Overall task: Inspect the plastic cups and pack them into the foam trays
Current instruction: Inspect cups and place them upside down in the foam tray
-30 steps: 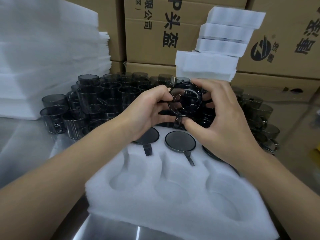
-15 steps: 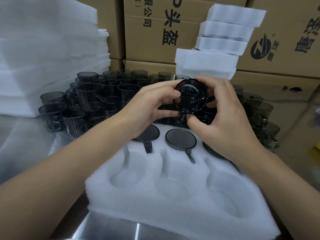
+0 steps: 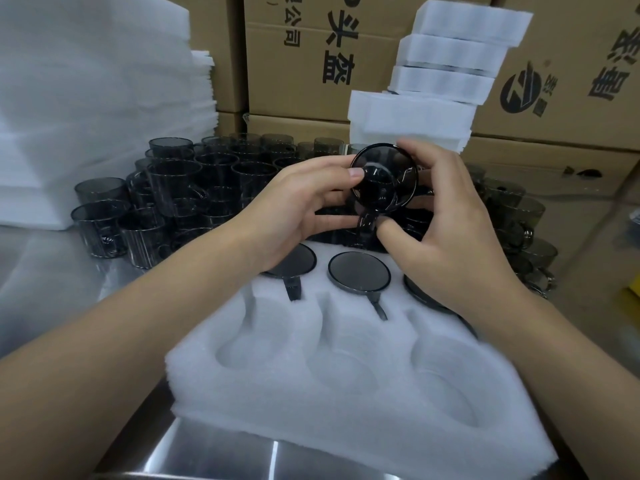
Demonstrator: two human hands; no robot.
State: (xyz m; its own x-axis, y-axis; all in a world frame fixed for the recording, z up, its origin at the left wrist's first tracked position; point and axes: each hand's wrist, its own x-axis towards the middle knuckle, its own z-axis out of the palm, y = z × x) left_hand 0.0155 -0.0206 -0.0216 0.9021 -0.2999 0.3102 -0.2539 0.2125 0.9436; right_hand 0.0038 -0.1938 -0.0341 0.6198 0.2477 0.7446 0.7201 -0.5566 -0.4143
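Both hands hold one dark smoky plastic cup (image 3: 382,181) up above the foam tray, its mouth turned toward me and its handle pointing down. My left hand (image 3: 294,209) pinches its left rim with thumb and fingers. My right hand (image 3: 446,220) curls around its right side, thumb at the handle. Below lies a white foam tray (image 3: 346,386) with three hollow pockets in the near row. The far row holds cups upside down, one in the middle (image 3: 359,271), one at the left (image 3: 296,261), one partly hidden under my right wrist.
Several loose dark cups (image 3: 173,202) crowd the metal table (image 3: 52,278) behind the tray, on the left and right. Stacked foam sheets (image 3: 86,98) rise at the left, a pile of filled foam trays (image 3: 440,71) at the back, cardboard boxes (image 3: 304,64) behind.
The cup has been tilted and lifted slightly between both hands, its mouth turning more toward me. The tray and its cups stay as they were.
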